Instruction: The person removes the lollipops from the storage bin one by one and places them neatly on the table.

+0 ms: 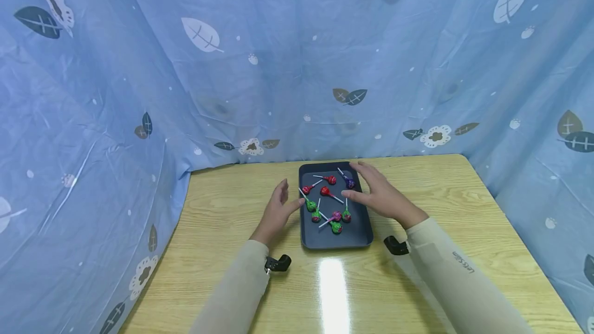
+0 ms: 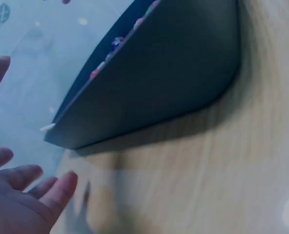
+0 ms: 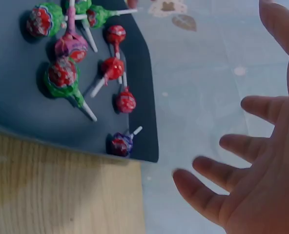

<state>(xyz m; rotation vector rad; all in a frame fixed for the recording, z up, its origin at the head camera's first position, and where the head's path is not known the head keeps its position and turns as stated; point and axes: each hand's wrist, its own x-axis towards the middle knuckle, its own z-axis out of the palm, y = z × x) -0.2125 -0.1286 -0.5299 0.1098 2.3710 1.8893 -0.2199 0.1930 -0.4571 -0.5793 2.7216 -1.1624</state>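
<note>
A dark grey tray (image 1: 334, 241) lies on the table with several wrapped lollipops in it: red ones (image 1: 325, 190), green ones (image 1: 336, 228), a pink one (image 1: 336, 216) and a purple one (image 1: 350, 183). Beside the tray's left side is my left hand (image 1: 278, 213), fingers spread and holding nothing. My right hand (image 1: 380, 195) hovers over the right edge, its fingers apart and free of any lollipop. In the right wrist view the right hand (image 3: 266, 165) shows spread fingers. The left wrist view has the tray's outer wall (image 2: 174, 63) beside the left hand (image 2: 27, 200).
The wooden table (image 1: 223, 205) bears the tray near its back edge. Behind and at both sides hangs a blue curtain (image 1: 278, 66) with leaf and flower prints. A black wrist device (image 1: 278, 263) sits on the left sleeve, another (image 1: 396, 245) on the right.
</note>
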